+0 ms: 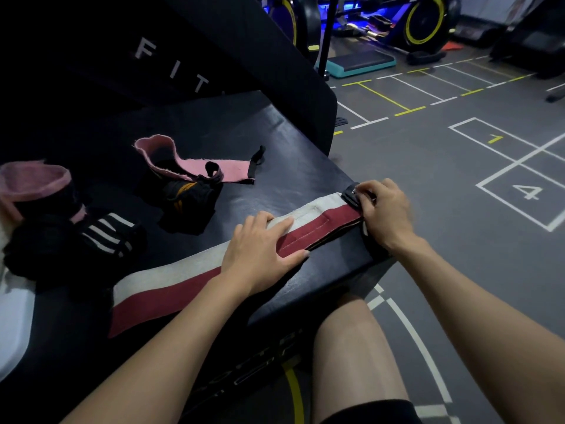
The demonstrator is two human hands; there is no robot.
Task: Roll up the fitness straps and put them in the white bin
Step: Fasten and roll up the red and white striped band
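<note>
Two hands are on one strap (pixel 195 270), a long flat band, white along its far edge and dark red along the near one, stretched across the black padded table (pixel 275 166). Its long axis runs from the lower left, near the person's body, up to the right, ending at the table's right-hand corner. The right hand (pixel 383 214) sits at that far end, fingers curled and pinching what looks like a small black tab or loop at the tip. The left hand (pixel 263 249) lies flat on the strap's middle, fingers straight and spread, pressing it down; it grips nothing. So the roll would most likely start at the right hand's end and travel back along the band toward the left hand and the body.

A stitched rectangular patch shows on the strap between the two hands. The cloth looks limp and thin, lying flush with the table.

Other straps (pixel 195 172), pink and black, lie loose further back on the table. At the left edge a pale curved surface (pixel 13 328) may be the white bin, though I cannot tell for certain.
</note>
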